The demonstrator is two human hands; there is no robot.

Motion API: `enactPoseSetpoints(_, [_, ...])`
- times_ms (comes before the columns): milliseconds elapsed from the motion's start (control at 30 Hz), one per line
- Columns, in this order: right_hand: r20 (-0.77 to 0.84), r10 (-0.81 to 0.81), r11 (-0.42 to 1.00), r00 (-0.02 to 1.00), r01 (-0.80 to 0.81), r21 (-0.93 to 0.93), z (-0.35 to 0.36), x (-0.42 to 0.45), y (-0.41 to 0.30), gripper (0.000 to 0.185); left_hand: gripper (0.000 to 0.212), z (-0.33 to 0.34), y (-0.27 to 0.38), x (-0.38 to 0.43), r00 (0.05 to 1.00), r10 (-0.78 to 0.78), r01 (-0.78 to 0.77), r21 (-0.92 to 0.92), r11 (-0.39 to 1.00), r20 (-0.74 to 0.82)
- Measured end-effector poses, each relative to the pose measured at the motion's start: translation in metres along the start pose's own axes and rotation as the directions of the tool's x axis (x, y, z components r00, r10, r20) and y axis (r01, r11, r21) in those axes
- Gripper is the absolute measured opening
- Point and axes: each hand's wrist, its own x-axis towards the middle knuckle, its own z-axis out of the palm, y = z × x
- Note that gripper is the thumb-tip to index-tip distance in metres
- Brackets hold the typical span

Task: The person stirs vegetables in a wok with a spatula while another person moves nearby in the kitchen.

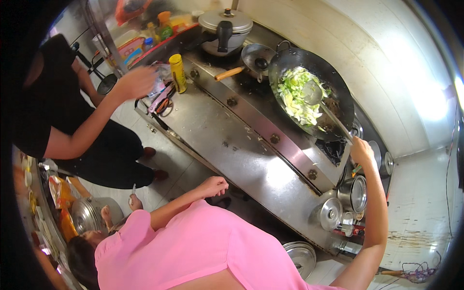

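Observation:
My right hand (362, 151) is closed around the long handle of a metal wok spatula (312, 92). Its blade rests on chopped leafy greens, pale cabbage-like pieces (299, 108), inside a large dark wok (342, 108) on the stove. The greens lie mostly towards the left half of the wok. My left hand (213, 186) hangs in front of the counter edge, its fingers loosely curled with nothing visible in them.
A pressure cooker (226, 30) and a wooden-handled pan (257, 54) stand left of the wok. Scissors (164, 103) and a yellow canister (178, 73) lie near another person's blurred hand (137, 82). Lidded pots (351, 194) crowd the right end. More people are behind, at left.

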Motion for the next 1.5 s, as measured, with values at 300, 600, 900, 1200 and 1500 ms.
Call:
enactPoseSetpoints(300, [-0.202,-0.073,0.947,0.977,0.005,-0.321,-0.107,-0.001,-0.001,0.030,0.020,-0.012,0.003,0.009,0.997,-0.045,0.045,-0.006,0.999,0.060])
enactPoseSetpoints(600, [-0.227,-0.481,0.692,0.847,0.208,-0.691,-0.173,-0.023,-0.065,0.040,0.019,-0.050,-0.001,0.036,0.982,-0.051,0.049,0.015,0.999,0.184])
enactPoseSetpoints(900, [-0.013,-0.028,0.832,1.000,0.016,-0.555,-0.144,0.058,-0.049,0.027,0.019,-0.136,0.002,0.055,0.978,-0.060,0.066,-0.023,0.998,0.199])
enactPoseSetpoints(1200, [0.487,0.537,0.838,0.689,-0.503,-0.212,-0.194,0.066,-0.047,0.019,0.019,-0.183,-0.010,0.053,0.962,-0.097,0.123,-0.090,0.988,0.256])
enactPoseSetpoints(1500, [-0.072,0.279,0.910,0.958,-0.287,-0.300,-0.138,0.082,-0.096,0.025,0.021,-0.179,-0.011,0.047,0.971,-0.081,0.103,-0.088,0.991,0.223])
